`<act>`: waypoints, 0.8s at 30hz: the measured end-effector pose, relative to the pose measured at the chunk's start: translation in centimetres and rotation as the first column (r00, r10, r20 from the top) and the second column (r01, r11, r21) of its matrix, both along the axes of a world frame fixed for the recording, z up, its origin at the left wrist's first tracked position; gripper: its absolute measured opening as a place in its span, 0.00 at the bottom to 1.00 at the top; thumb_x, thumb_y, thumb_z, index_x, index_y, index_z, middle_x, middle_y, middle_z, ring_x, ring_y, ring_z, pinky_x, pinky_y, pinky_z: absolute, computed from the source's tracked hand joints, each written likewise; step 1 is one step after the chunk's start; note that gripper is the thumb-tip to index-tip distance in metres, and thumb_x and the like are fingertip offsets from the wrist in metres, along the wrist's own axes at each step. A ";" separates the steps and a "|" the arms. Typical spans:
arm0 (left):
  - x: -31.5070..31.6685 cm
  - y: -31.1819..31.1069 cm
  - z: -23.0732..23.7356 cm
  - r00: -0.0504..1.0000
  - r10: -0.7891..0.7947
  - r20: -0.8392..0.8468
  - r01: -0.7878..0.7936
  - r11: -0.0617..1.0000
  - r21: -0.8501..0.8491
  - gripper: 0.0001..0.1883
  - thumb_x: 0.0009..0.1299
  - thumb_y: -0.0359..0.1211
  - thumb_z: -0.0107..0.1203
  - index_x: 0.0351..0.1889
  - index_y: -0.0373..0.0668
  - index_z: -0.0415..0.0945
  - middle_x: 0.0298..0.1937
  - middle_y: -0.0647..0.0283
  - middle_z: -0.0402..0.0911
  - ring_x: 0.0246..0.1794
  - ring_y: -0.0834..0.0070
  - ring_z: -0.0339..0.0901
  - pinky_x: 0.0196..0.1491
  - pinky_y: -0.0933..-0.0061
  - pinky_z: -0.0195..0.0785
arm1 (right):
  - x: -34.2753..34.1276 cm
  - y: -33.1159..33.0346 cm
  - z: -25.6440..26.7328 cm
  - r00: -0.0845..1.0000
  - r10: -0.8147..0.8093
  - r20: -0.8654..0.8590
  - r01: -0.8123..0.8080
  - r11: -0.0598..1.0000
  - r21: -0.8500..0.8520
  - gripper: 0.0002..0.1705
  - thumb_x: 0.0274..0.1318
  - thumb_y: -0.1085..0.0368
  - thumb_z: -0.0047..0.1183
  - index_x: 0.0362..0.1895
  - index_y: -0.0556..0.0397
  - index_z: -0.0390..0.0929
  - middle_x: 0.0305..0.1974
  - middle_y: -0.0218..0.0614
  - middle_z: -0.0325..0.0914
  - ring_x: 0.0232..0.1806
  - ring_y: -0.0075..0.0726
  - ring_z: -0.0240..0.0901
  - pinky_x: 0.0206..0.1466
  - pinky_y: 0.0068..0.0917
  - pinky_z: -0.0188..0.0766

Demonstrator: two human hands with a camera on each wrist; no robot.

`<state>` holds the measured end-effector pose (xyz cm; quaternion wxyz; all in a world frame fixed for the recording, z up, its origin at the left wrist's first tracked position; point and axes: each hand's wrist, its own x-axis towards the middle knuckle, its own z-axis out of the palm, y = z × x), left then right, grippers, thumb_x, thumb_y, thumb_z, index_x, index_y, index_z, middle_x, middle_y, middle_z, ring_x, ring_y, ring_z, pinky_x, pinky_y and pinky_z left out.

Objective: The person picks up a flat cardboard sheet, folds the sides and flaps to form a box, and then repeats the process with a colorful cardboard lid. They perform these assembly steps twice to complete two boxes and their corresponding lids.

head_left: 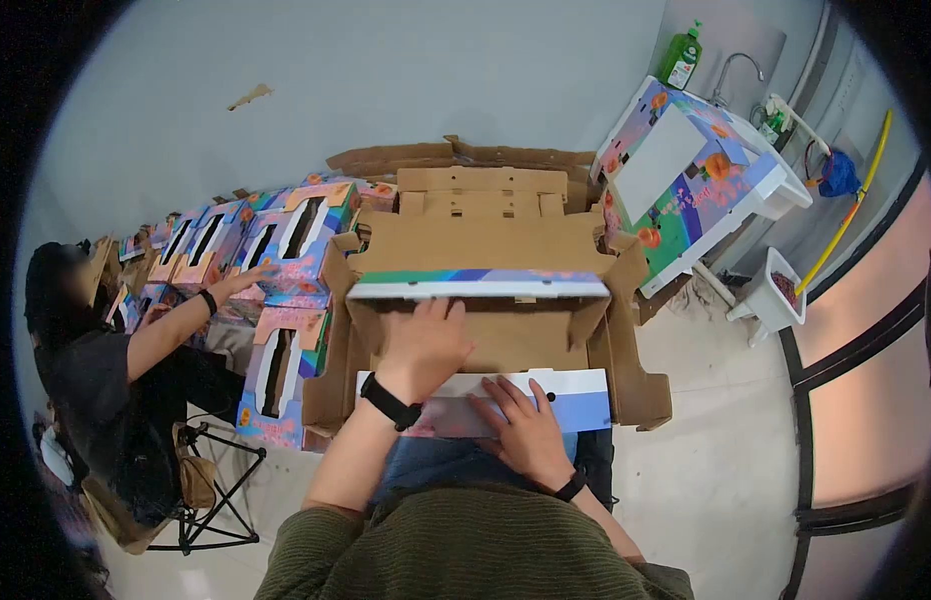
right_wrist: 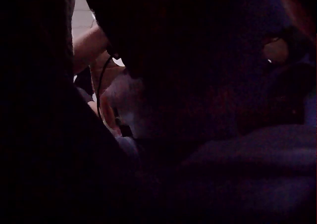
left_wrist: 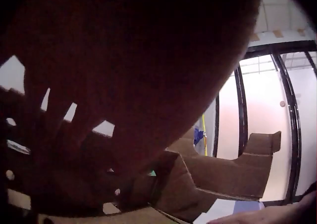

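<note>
A large cardboard box (head_left: 426,240), brown inside and printed in colours outside, stands partly folded before me. My left hand (head_left: 426,345) reaches over its inside, with the fingertips at the lower edge of a raised panel (head_left: 476,287). Fingers spread, my right hand (head_left: 529,430) rests flat on the white and blue front flap (head_left: 581,398). In the left wrist view the dark left hand (left_wrist: 148,75) fills most of the picture, beside a notched cardboard flap (left_wrist: 228,174). The right wrist view is mostly dark, and the right hand's fingers are hidden there.
Several printed boxes (head_left: 278,365) with slotted tops are stacked on the left. A seated person (head_left: 106,400) there touches one. At the right lean a printed box (head_left: 686,190), a sink (head_left: 786,195) and a white basin (head_left: 771,300). A folding stool (head_left: 221,490) stands lower left.
</note>
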<state>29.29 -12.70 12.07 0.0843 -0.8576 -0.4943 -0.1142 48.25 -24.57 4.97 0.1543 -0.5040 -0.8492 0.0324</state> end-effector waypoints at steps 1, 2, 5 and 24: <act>0.1 0.1 0.6 1.000 0.015 -0.002 -0.015 0.998 0.054 0.30 0.71 0.50 0.59 0.63 0.41 0.71 0.63 0.50 0.76 0.65 0.56 0.74 0.53 0.36 0.74 | 0.1 0.0 0.1 1.000 0.004 -0.015 -0.004 1.000 0.000 0.43 0.52 0.48 0.66 0.73 0.34 0.68 0.74 0.34 0.62 0.76 0.42 0.56 0.78 0.59 0.49; 0.4 0.6 1.4 0.993 0.113 -0.022 -0.114 0.984 -0.133 0.37 0.72 0.51 0.58 0.74 0.43 0.62 0.77 0.49 0.62 0.79 0.54 0.56 0.64 0.24 0.61 | 0.0 0.0 0.0 1.000 0.009 -0.030 -0.009 1.000 -0.001 0.43 0.53 0.49 0.65 0.74 0.35 0.68 0.75 0.34 0.62 0.76 0.43 0.57 0.78 0.59 0.49; 1.3 3.3 2.0 0.981 0.192 0.007 -0.192 0.980 -0.045 0.39 0.72 0.52 0.57 0.77 0.46 0.60 0.80 0.51 0.57 0.81 0.53 0.51 0.68 0.25 0.58 | 0.0 0.2 -0.2 1.000 0.008 -0.009 -0.008 1.000 0.016 0.41 0.56 0.46 0.62 0.74 0.35 0.68 0.75 0.34 0.62 0.76 0.42 0.57 0.78 0.59 0.49; 5.6 13.4 -6.6 0.950 0.233 -0.208 -0.305 0.838 -0.453 0.32 0.74 0.57 0.50 0.66 0.45 0.71 0.70 0.54 0.72 0.70 0.56 0.69 0.73 0.32 0.51 | 0.4 0.6 -0.3 0.999 0.015 0.032 -0.016 0.999 0.039 0.42 0.55 0.42 0.63 0.74 0.32 0.67 0.74 0.33 0.64 0.75 0.38 0.60 0.75 0.55 0.54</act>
